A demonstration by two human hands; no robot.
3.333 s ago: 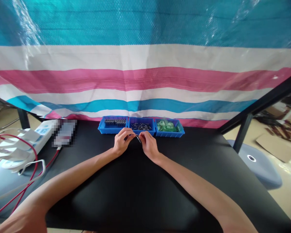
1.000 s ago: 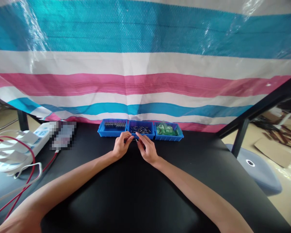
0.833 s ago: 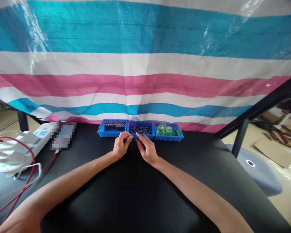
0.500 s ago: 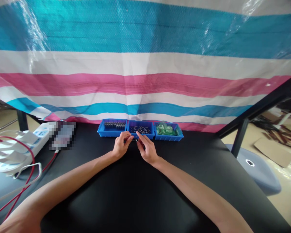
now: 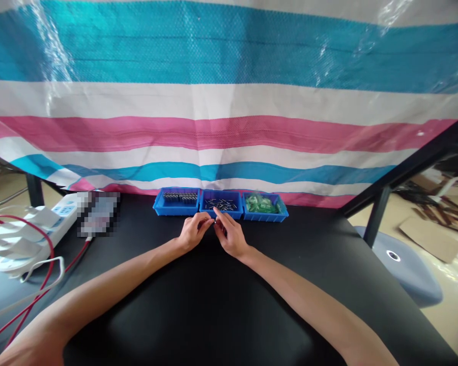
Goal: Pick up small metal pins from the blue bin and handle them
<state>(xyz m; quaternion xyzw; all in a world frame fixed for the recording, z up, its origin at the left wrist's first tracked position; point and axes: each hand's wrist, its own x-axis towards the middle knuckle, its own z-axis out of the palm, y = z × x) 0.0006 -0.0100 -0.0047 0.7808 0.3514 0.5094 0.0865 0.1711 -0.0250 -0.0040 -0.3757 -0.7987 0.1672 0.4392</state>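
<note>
Just in front of the middle blue bin (image 5: 234,215), my left hand (image 5: 192,232) and my right hand (image 5: 231,236) meet at the fingertips. Between them shows a tiny dark and shiny piece (image 5: 214,221), mostly covered by the fingers and too small to name. Both hands are closed in a pinch. Slim metal pins (image 5: 222,205) lie loose in the middle bin. The left blue bin (image 5: 175,209) holds short metal cylinders (image 5: 180,196) in rows. Small green plastic packets (image 5: 261,204) fill the right blue bin (image 5: 265,217).
A white power strip (image 5: 66,209) with plugged-in chargers and a red cable (image 5: 49,244) occupies the left side, beside a blurred-out phone-like object (image 5: 99,212). A striped tarp (image 5: 221,101) hangs behind the black table (image 5: 191,315). A grey stool (image 5: 404,269) stands off the right edge.
My left fingertips have come in slightly to the right, closing the small gap to my right hand. Less of the tiny piece shows now. The bins stay put.
</note>
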